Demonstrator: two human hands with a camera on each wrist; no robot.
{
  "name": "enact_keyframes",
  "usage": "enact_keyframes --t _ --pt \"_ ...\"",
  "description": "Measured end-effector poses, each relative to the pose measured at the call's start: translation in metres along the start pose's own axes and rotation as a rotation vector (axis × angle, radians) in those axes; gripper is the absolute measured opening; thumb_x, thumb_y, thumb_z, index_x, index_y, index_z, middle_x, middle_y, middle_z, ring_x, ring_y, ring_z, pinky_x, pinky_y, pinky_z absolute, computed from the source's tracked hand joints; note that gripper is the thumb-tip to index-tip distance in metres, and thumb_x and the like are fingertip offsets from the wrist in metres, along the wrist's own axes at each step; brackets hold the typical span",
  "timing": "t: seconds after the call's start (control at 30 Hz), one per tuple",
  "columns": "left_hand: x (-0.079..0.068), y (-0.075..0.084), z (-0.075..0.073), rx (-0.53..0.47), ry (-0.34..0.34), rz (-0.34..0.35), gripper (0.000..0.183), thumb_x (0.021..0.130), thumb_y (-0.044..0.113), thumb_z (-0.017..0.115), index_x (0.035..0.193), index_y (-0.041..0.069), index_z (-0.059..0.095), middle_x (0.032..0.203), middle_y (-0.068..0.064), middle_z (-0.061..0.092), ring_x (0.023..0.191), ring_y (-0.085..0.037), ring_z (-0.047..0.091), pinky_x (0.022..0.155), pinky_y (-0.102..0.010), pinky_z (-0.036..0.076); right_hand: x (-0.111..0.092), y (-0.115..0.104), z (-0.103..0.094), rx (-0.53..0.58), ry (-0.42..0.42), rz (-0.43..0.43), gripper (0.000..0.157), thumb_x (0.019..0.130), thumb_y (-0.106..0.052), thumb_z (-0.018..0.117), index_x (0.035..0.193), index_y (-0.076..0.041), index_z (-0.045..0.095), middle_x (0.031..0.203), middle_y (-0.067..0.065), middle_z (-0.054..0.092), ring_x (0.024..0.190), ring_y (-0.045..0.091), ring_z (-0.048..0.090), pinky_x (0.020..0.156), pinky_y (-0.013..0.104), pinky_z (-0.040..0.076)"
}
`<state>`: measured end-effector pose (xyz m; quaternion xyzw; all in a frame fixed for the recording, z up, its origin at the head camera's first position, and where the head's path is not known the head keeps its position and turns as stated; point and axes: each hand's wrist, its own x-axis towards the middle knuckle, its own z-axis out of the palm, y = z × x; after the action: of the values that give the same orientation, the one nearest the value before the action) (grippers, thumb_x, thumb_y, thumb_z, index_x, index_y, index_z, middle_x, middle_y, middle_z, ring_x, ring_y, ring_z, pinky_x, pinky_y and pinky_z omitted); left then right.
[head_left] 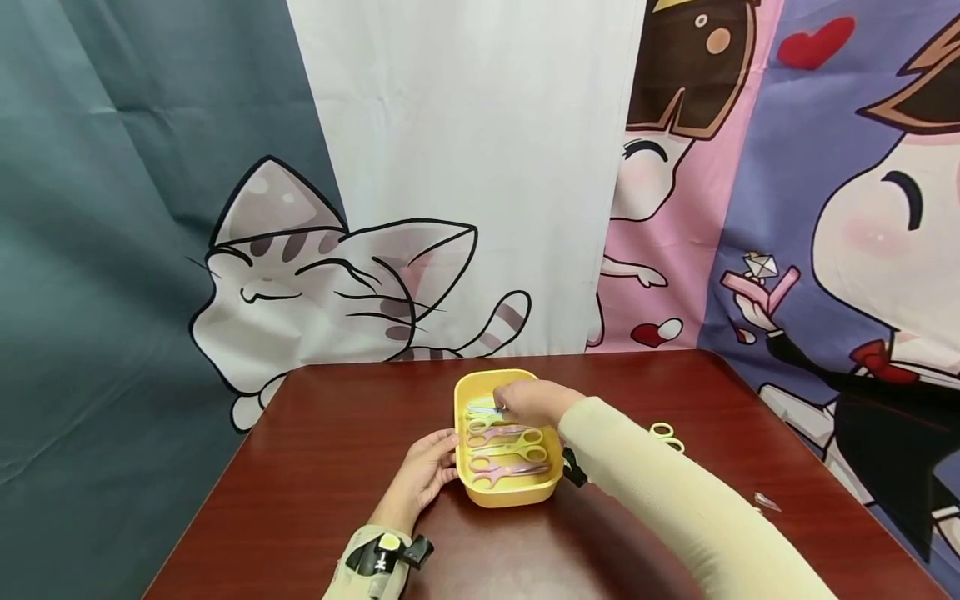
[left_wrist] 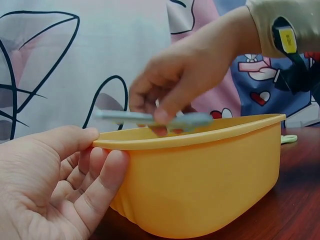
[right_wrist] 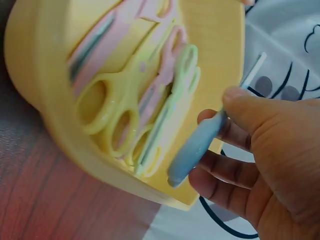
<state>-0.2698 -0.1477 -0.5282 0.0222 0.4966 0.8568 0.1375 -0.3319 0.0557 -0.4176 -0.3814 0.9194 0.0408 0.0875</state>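
On the table stands a yellow plastic basket (head_left: 501,498), with several pink, yellow and green scissors (right_wrist: 120,85) lying side by side inside. My left hand (head_left: 423,468) holds the basket's left side, thumb on the rim and fingers against the outer wall. Over the far part of the basket, my right hand (head_left: 538,402) pinches a pair of light blue scissors (right_wrist: 197,142) between thumb and fingers. The left wrist view shows these scissors level, just above the rim and slightly blurred. Fingers hide part of their handle.
To the right of the basket, scissors with light green handles (head_left: 666,437) lie on the dark red table (head_left: 360,408), partly hidden by the right sleeve. A small clear piece (head_left: 766,502) lies further right. A printed cloth backdrop (head_left: 480,167) hangs behind the table.
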Motion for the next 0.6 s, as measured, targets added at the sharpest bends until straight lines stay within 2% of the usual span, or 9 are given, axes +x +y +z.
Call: enact_keyframes --t 0.13,0.3,0.37,0.47,0.53,0.6 --pt "0.001 0.0 0.001 0.009 0.009 -0.003 0.035 0.084 0.012 0.05 0.11 -0.008 0.038 0.086 -0.012 0.056 0.063 -0.013 0.056 0.05 -0.027 0.048 0.002 -0.003 0.006 -0.061 -0.067 0.008 0.018 0.08 -0.035 0.053 0.09 -0.02 0.052 0.074 -0.007 0.05 0.067 0.009 0.047 0.064 0.025 0.043" --pt "0.0 0.001 0.0 0.009 0.048 -0.023 0.037 0.082 0.013 0.052 0.111 -0.006 0.039 0.086 -0.011 0.056 0.062 -0.013 0.055 0.05 -0.026 0.047 0.007 -0.006 0.014 -0.123 -0.078 -0.039 0.017 0.078 -0.036 0.056 0.08 -0.02 0.052 0.063 -0.007 0.046 0.057 0.01 0.042 0.052 0.022 0.036" --pt "0.001 0.001 0.0 0.015 0.037 -0.015 0.038 0.082 0.013 0.052 0.112 -0.007 0.038 0.085 -0.011 0.056 0.062 -0.012 0.055 0.05 -0.026 0.048 0.008 -0.007 0.017 -0.148 -0.075 -0.056 0.015 0.077 -0.034 0.058 0.081 -0.02 0.053 0.064 -0.008 0.045 0.058 0.009 0.042 0.052 0.021 0.036" --pt "0.0 0.001 0.0 0.021 0.017 -0.002 0.039 0.083 0.012 0.051 0.113 -0.008 0.036 0.085 -0.012 0.057 0.061 -0.011 0.055 0.05 -0.026 0.048 0.009 -0.008 0.024 -0.21 -0.07 -0.079 0.02 0.077 -0.036 0.058 0.085 -0.019 0.056 0.068 -0.008 0.046 0.061 0.008 0.043 0.057 0.022 0.04" --pt "0.0 0.001 -0.001 0.017 0.004 0.005 0.04 0.083 0.011 0.05 0.114 -0.009 0.035 0.085 -0.011 0.057 0.061 -0.011 0.055 0.049 -0.026 0.048 0.01 -0.01 0.027 -0.231 -0.057 -0.063 0.022 0.076 -0.037 0.058 0.09 -0.02 0.056 0.073 -0.008 0.048 0.066 0.008 0.046 0.063 0.025 0.042" --pt "0.0 0.001 -0.002 0.012 0.006 -0.002 0.041 0.084 0.011 0.05 0.115 -0.01 0.033 0.084 -0.011 0.056 0.062 -0.012 0.055 0.049 -0.025 0.048 0.011 -0.012 0.03 -0.263 -0.038 -0.053 0.022 0.076 -0.036 0.058 0.09 -0.019 0.055 0.075 -0.007 0.049 0.068 0.008 0.048 0.064 0.026 0.044"
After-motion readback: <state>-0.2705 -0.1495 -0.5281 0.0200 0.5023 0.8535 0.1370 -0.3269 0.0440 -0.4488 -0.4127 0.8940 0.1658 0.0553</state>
